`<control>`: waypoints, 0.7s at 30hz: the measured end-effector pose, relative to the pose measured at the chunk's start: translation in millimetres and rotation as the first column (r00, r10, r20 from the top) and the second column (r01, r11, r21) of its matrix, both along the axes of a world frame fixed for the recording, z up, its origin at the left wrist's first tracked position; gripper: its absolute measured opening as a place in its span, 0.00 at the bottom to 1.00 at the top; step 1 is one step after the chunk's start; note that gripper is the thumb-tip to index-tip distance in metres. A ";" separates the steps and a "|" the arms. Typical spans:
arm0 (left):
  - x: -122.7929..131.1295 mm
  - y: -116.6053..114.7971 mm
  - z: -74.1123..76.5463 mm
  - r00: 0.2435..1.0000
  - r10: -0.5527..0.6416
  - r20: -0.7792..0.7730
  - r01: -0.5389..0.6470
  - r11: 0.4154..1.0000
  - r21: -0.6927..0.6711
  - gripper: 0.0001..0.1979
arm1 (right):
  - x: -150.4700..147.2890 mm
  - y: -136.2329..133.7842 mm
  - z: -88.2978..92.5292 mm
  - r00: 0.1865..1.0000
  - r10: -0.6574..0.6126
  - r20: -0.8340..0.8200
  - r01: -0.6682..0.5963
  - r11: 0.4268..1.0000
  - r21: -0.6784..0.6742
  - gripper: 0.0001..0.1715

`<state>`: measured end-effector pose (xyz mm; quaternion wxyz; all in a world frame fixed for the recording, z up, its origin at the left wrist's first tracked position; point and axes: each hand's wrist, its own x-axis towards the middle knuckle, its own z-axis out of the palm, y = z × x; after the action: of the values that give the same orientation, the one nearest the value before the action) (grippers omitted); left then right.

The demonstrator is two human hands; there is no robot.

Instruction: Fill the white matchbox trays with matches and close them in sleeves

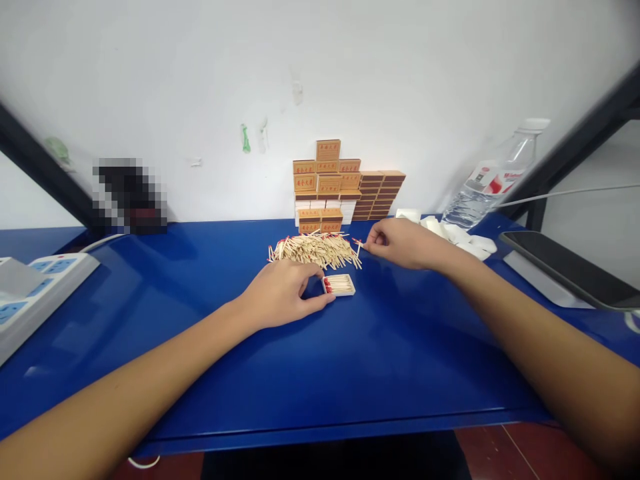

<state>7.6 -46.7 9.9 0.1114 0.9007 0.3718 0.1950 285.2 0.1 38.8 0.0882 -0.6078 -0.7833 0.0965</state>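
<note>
A small white matchbox tray (pixel 354 291) lies on the blue table, with red-headed matches (pixel 340 285) in it, heads to the left. My left hand (pixel 285 293) grips the tray's left end between thumb and fingers. Just behind it spreads a loose heap of matches (pixel 315 251). At the heap's right edge my right hand (pixel 395 241) pinches a few matches (pixel 359 243) by their plain ends, red heads pointing left.
Stacked matchboxes (pixel 327 175) stand against the wall behind the heap. White crumpled pieces (pixel 457 235) and a clear water bottle (pixel 493 177) are at the right, near a phone (pixel 575 263) on a white block. A white power strip (pixel 45 287) lies at the left.
</note>
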 end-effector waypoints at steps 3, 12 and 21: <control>0.3 0.5 0.8 1.000 -0.005 -0.003 0.005 1.000 0.001 0.15 | -7.0 -5.5 4.4 0.995 0.007 -0.104 0.003 0.996 0.093 0.12; -0.2 2.9 -0.9 0.999 0.043 -0.015 -0.043 0.999 0.006 0.16 | -14.2 -20.2 14.6 0.884 0.334 -0.329 -0.369 0.928 -0.049 0.17; -0.5 1.8 0.7 0.999 0.032 -0.025 -0.033 0.999 -0.032 0.15 | -31.3 -33.5 9.2 0.803 0.432 -0.410 -0.513 0.852 -0.108 0.15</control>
<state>7.1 -44.9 10.7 0.1181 0.8950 0.3908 0.1797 253.9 -33.4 48.0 0.1416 -0.3686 -0.8642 0.3118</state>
